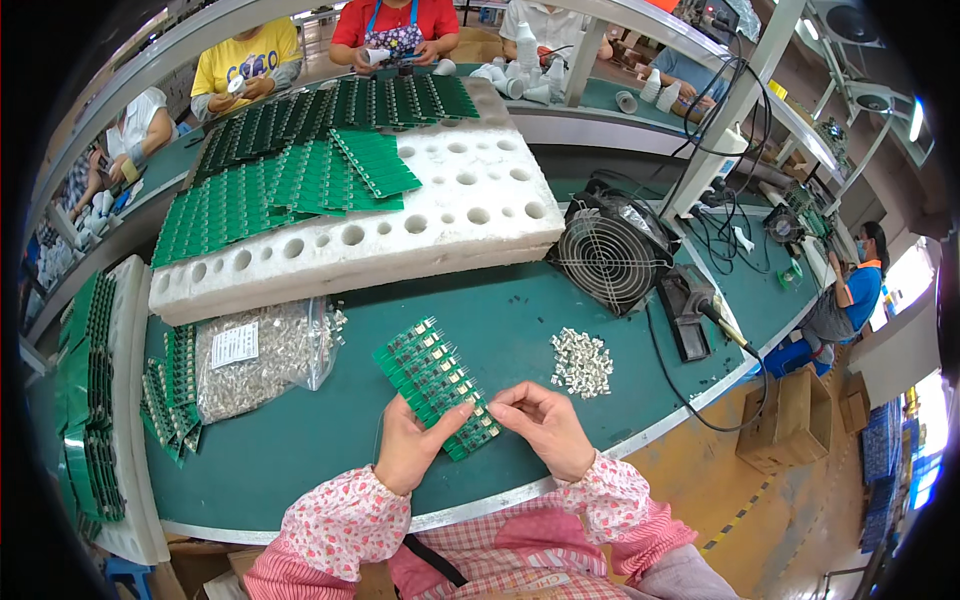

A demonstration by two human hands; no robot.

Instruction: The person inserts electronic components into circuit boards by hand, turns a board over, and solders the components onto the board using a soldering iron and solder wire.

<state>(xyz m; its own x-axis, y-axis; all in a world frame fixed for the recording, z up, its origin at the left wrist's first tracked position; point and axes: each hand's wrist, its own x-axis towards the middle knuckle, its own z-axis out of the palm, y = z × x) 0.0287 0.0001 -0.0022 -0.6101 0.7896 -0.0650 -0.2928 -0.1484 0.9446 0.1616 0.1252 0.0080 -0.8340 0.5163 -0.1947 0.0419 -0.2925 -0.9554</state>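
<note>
A green circuit board panel (428, 378) with rows of small cream-white parts is tilted above the green bench. My left hand (410, 447) grips its near-left edge, thumb lying across the top face. At the panel's right edge, my right hand (550, 430) is closed in a pinch, fingertips right by the row of white parts. Whatever sits between those fingertips is too small and hidden to name. Just beyond my right hand lies a loose pile of small white connectors (582, 363). A clear plastic bag (262, 370) full of similar parts rests to the left.
A white foam block (350, 235) with holes carries many green boards (230, 205). More boards (90, 390) stand in foam at far left. A round-grilled fan (612, 258), a soldering iron (728, 325) and its black stand (685, 312) occupy the right. Several people work beyond the bench.
</note>
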